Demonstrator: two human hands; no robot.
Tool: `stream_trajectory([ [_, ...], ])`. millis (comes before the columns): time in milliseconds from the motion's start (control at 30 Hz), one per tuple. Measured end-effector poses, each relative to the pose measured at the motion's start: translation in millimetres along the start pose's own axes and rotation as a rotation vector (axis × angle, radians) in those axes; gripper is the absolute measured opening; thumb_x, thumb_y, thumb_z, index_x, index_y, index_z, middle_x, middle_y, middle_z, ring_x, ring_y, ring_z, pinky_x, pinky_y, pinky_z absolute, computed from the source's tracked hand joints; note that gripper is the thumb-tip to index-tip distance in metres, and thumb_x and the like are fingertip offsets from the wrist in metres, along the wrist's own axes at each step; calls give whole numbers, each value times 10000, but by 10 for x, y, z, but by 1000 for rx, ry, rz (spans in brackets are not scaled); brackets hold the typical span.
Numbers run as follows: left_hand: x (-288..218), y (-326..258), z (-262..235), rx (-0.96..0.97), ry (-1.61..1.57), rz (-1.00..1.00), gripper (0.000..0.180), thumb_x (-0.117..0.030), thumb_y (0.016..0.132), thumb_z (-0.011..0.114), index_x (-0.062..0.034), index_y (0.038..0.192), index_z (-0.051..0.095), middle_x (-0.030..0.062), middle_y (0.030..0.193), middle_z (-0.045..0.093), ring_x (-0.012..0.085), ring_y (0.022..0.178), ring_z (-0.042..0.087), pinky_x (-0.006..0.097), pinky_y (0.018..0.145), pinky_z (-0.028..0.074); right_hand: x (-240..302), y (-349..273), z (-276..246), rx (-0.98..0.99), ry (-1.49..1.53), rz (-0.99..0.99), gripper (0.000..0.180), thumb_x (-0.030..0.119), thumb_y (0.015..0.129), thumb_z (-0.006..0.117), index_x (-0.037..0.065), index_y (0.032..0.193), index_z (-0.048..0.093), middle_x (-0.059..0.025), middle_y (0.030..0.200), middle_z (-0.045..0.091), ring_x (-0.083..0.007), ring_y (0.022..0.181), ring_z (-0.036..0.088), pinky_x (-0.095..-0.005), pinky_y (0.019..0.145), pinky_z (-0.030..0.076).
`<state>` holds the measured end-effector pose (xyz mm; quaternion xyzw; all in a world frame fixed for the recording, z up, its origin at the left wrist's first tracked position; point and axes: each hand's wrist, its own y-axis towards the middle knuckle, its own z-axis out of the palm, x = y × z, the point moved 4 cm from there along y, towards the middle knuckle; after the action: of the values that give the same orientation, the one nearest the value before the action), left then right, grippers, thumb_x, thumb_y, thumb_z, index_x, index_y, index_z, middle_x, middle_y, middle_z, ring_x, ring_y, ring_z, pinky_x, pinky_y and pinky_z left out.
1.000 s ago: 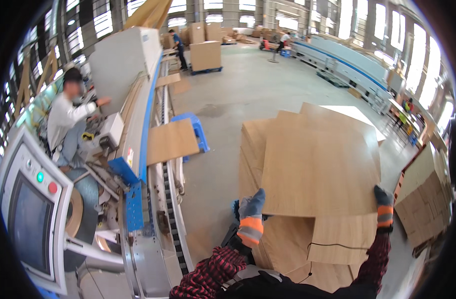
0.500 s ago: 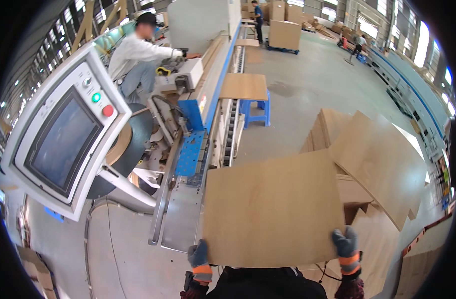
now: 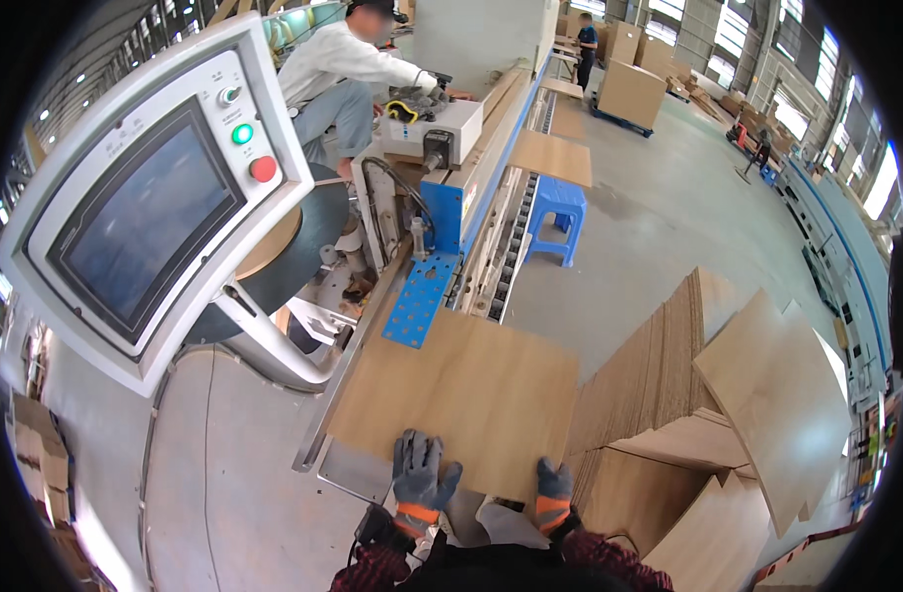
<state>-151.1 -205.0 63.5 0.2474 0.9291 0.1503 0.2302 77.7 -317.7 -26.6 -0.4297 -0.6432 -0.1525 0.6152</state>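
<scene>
A flat wood-grain panel (image 3: 471,385) lies on the infeed end of a long machine. Its far left part reaches under the blue perforated plate (image 3: 419,301). My left hand (image 3: 424,479), in a grey glove with an orange band, rests flat on the panel's near edge, its fingers spread. At the near right corner, my right hand (image 3: 553,490), gloved alike, grips the panel's edge; the fingers underneath are hidden. Below the panel, part of the bare metal table (image 3: 355,471) shows beside my left hand.
A control console (image 3: 155,217) stands at the left. Stacked panels (image 3: 634,365) rise at the right, with a tilted panel (image 3: 782,405) on them. A person in white (image 3: 343,69) sits beyond the console. A blue stool (image 3: 557,219) stands under another panel (image 3: 552,156) along the machine.
The panel has moved forward and left, from in front of my body onto the machine table, reaching the blue plate. My left hand went from holding its left edge to lying flat on it.
</scene>
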Motion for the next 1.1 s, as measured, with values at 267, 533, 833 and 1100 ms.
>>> stream_trajectory([
  [267, 82, 1062, 675, -43, 8, 144, 480, -404, 825, 549, 1, 1081, 566, 207, 1120, 505, 399, 1163, 406, 511, 1021, 294, 368, 1211, 190, -118, 6, -218, 353, 313, 828, 635, -37, 877, 625, -111, 746, 640, -231, 699, 594, -354, 637, 449],
  [533, 86, 1860, 1186, -86, -11, 237, 514, -414, 813, 579, 21, 1087, 567, 213, 1118, 503, 401, 1124, 418, 504, 994, 314, 1327, 1311, 76, -118, -339, -264, 503, 368, 804, 606, -35, 1096, 537, -264, 1053, 579, -420, 997, 549, -437, 848, 432],
  [833, -548, 2591, 1832, 237, -473, -59, 574, -525, 862, 511, 16, 1030, 600, 170, 893, 578, 350, 905, 548, 436, 890, 428, 2016, -841, -3578, -1439, -942, -637, 523, 242, 816, 679, 0, 1232, 475, -213, 1200, 531, -349, 1099, 521, -419, 941, 416],
  [1100, -3639, 2152, 1563, 895, -1389, -285, 463, -457, 836, 590, -5, 937, 600, 109, 770, 601, 238, 608, 634, 351, 527, 524, 1214, -275, -5390, -679, 254, -225, 333, 307, 875, 626, 16, 1029, 674, -26, 1003, 656, -106, 870, 607, -251, 768, 485],
])
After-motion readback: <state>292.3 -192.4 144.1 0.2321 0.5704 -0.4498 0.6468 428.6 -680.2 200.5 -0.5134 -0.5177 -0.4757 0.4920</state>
